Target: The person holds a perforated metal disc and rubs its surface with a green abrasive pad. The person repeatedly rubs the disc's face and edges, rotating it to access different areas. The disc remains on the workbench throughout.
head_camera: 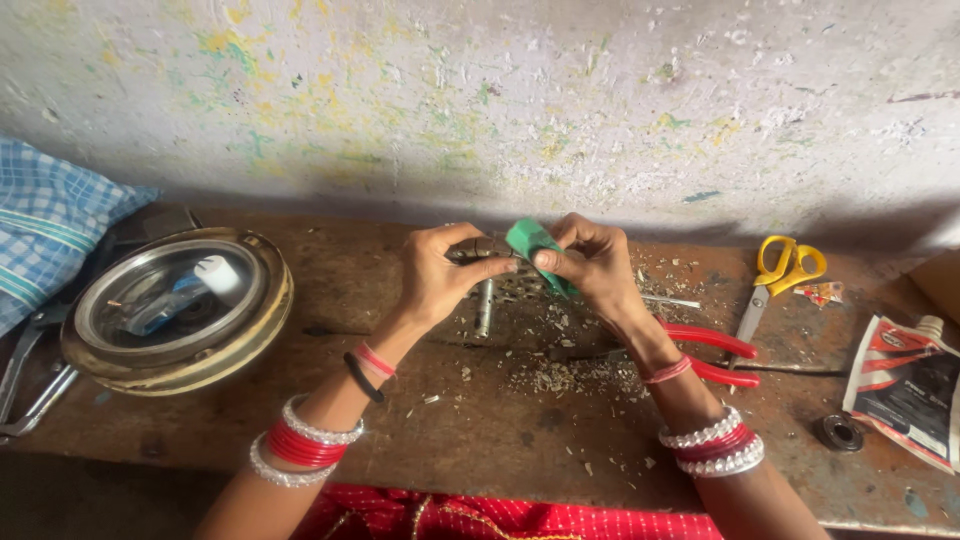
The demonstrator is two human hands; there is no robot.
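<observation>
Both hands meet above the middle of a worn wooden bench [500, 430]. My left hand [435, 275] grips a small metal part [480, 249] between thumb and fingers. My right hand [592, 262] pinches a folded green piece, like abrasive paper or cloth [530, 242], and presses it against that part. A short metal rod [484, 308] lies on the bench just below my left hand. Scraps and filings [560, 375] are scattered under the hands. Both wrists wear red and white bangles.
A round metal dish in a ring [262, 330] holds a white cylinder and a blue item at left, beside a blue checked cloth [45, 225]. Red-handled pliers [715, 355], yellow-handled scissors [775, 275], a squeezed tube [905, 385] and a small bearing [838, 431] lie at right.
</observation>
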